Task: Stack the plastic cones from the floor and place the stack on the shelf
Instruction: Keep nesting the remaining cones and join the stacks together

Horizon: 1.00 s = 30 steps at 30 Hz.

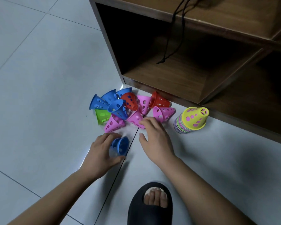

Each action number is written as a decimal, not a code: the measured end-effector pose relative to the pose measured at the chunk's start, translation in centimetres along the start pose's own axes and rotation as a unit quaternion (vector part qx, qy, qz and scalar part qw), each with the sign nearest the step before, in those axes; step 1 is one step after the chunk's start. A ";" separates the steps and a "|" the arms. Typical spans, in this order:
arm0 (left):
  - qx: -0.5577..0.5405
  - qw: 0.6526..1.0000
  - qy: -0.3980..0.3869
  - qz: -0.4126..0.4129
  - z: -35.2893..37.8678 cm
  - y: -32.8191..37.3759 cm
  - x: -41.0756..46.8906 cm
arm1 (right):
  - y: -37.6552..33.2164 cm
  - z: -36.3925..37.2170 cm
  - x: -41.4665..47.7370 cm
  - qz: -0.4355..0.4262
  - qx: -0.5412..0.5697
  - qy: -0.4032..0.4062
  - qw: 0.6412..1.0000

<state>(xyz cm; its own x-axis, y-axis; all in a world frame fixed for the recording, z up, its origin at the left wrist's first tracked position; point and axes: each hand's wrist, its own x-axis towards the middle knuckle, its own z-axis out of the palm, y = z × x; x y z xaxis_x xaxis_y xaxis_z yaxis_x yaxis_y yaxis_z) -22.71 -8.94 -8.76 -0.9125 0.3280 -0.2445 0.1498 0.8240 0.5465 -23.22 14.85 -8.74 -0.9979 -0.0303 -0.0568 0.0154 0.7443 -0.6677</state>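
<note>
Several loose plastic cones with holes lie in a heap (128,106) on the tiled floor: blue, red, pink and one green. To their right stands a stack of cones (191,120) with a yellow one on top. My left hand (102,151) grips a blue cone (120,146) lying on its side near me. My right hand (156,137) reaches over the floor with relaxed fingers, its fingertips touching a pink cone (135,118) at the heap's near edge.
A wooden shelf unit (177,78) with a dark low compartment stands just behind the cones. A black cord (170,41) hangs into it. My foot in a black slipper (150,203) rests on the floor near the bottom edge.
</note>
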 end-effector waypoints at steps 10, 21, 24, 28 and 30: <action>0.022 1.000 -0.014 -0.010 0.9 -1.9 0.0 | -0.6 1.5 4.4 -0.062 -0.098 -0.023 0.993; -0.102 0.994 0.027 -0.011 -1.3 2.2 -0.1 | 2.1 -1.9 -2.8 0.002 0.075 0.040 0.996; -0.122 0.991 0.060 0.003 -2.7 4.8 0.5 | 0.5 -5.3 -3.9 0.005 0.112 0.097 0.989; -0.137 0.985 0.100 0.039 -4.5 8.7 1.4 | -1.1 -9.9 -4.7 0.050 0.148 0.170 0.973; -0.136 0.983 0.106 0.061 -5.3 10.7 1.8 | -1.4 -11.9 -4.9 0.087 0.188 0.185 0.961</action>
<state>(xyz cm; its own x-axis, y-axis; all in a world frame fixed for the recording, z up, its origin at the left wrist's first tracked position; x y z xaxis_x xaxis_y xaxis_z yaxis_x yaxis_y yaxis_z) -24.79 -1.95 0.87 -0.9569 0.2904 -0.0072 0.1828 0.6209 0.7623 -19.11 21.91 1.28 -0.9314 0.3628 0.0290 0.1359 0.4206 -0.8970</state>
